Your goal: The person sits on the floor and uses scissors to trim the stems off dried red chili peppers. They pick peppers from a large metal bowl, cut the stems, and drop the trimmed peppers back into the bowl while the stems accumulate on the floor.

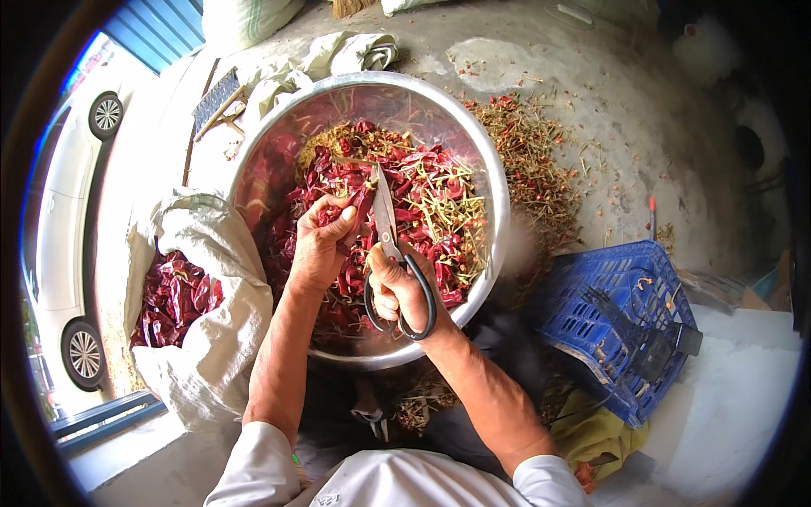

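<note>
Over a large round metal basin (496,166) my left hand (326,237) grips dried red chili peppers (361,201), with a stem end pointing up beside the scissor blades. Black-handled scissors (384,212) are in my right hand (400,288); their blades point away from me and look nearly closed near the chili's top. Dried chilies (279,234) fill much of the basin. Cut pale stems (443,206) lie on them at the right, and yellowish seeds and bits (320,142) at the back left.
An open white woven sack (218,342) of dried chilies stands left of the basin. Stem debris (526,152) covers the floor at right, near a blue plastic crate (602,304). A brush head (217,101) and crumpled sacking (348,52) lie behind. A white car (70,209) is at far left.
</note>
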The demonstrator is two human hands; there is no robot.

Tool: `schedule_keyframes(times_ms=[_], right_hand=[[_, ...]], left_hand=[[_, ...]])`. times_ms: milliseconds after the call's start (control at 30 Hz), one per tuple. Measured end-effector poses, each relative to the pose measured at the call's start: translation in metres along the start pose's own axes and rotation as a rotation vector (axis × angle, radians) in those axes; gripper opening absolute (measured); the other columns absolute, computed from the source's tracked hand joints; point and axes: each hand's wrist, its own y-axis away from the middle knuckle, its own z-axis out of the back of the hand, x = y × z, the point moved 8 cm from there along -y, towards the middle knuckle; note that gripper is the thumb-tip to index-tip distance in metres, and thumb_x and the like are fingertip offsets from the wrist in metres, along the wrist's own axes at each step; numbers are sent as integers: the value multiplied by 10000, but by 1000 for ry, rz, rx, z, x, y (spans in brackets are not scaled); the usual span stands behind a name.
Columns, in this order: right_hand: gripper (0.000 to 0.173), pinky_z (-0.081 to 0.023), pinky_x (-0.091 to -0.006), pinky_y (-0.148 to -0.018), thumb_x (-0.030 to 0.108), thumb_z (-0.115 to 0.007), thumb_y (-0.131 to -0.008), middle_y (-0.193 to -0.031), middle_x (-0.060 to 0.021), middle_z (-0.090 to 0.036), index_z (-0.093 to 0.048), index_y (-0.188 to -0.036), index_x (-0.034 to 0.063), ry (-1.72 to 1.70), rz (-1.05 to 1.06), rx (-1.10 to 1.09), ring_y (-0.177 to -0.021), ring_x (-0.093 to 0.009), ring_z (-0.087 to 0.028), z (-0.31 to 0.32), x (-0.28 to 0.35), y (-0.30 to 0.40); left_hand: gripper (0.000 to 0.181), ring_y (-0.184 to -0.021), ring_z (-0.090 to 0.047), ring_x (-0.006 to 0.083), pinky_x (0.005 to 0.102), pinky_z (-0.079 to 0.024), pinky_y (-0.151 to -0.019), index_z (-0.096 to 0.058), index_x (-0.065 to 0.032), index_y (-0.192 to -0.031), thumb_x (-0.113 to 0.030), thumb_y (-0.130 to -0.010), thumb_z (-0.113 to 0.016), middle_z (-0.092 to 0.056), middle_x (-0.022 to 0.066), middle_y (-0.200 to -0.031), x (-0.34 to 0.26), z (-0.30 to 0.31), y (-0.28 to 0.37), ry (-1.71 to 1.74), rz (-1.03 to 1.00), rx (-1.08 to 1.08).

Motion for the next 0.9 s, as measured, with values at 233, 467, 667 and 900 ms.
schedule_keyframes(times_ms=[233, 467, 667, 900], right_hand=[[437, -401, -229, -403, 536, -513, -992, -578, 37, -501, -591, -998, 106, -142, 706, -191, -447, -72, -473, 74, 159, 1], [648, -475, -446, -945, 666, -599, -882, -1062, -111, -659, -470, -1208, 122, -351, 321, -471, -1023, -274, -636, 80, 84, -11], [484, -530, -405, -889, 513, -652, -923, -1007, -103, -653, -524, -1140, 99, -241, 436, -409, -948, -239, -662, 91, 93, -11], [438, -554, -335, -726, 499, -669, -918, -872, -39, -632, -543, -1091, 117, -293, 334, -511, -784, -162, -649, 96, 83, -5]], left_hand=[[94, -799, -656, 147, 347, -613, -772, -611, -81, -975, -4, -928, -638, -644, 28, -937, 0, 51, 20, -58, 117, -114], [174, -825, -629, 183, 355, -594, -737, -531, -101, -1070, 13, -949, -580, -625, 54, -952, -5, 48, 4, -91, 94, -16], [515, -881, -659, 179, 364, -620, -771, -522, -114, -1322, 102, -856, -552, -649, 69, -1022, -5, 54, -3, -84, 170, 26], [247, -772, -635, 170, 258, -531, -637, -570, -65, -963, 122, -801, -558, -672, 108, -981, 17, 90, -77, -172, 146, 48]])
